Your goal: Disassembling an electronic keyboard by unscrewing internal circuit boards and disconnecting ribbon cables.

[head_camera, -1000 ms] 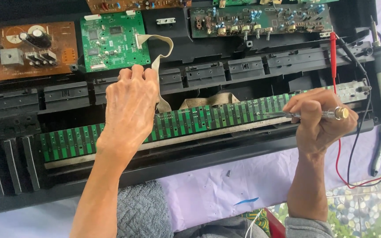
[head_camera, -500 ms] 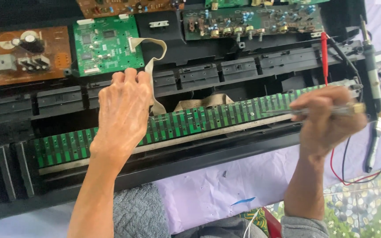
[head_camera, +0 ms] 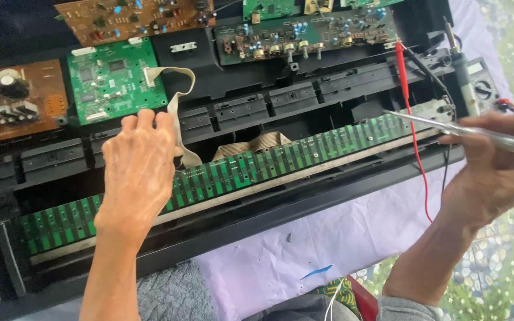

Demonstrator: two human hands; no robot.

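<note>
the left hand [head_camera: 138, 172] lies flat, fingers together, palm down on the long green strip circuit board [head_camera: 281, 157] that runs along the front edge of the open black plastic casing [head_camera: 304, 196]; its fingertips reach the beige flat ribbon cable [head_camera: 176, 113] that loops up to the square green circuit board [head_camera: 117, 80] near the casing's back left. the right hand [head_camera: 495, 169] is closed around a slim clear-handled metal screwdriver [head_camera: 447, 126], its tip over the right end of the strip board, just beside a thin red probe lead [head_camera: 411, 125]. a brown circuit board [head_camera: 16, 107] sits at the left edge, and pale lilac paper [head_camera: 328, 249] covers the table below the casing.

to do this well, i judge the left palm should steady the strip evenly without bending the ribbon, while the tip comes in straight, clear of the leads.

against a second ago, the right hand has drawn further right and higher, the screwdriver now pointing left; the left hand has hardly moved.
</note>
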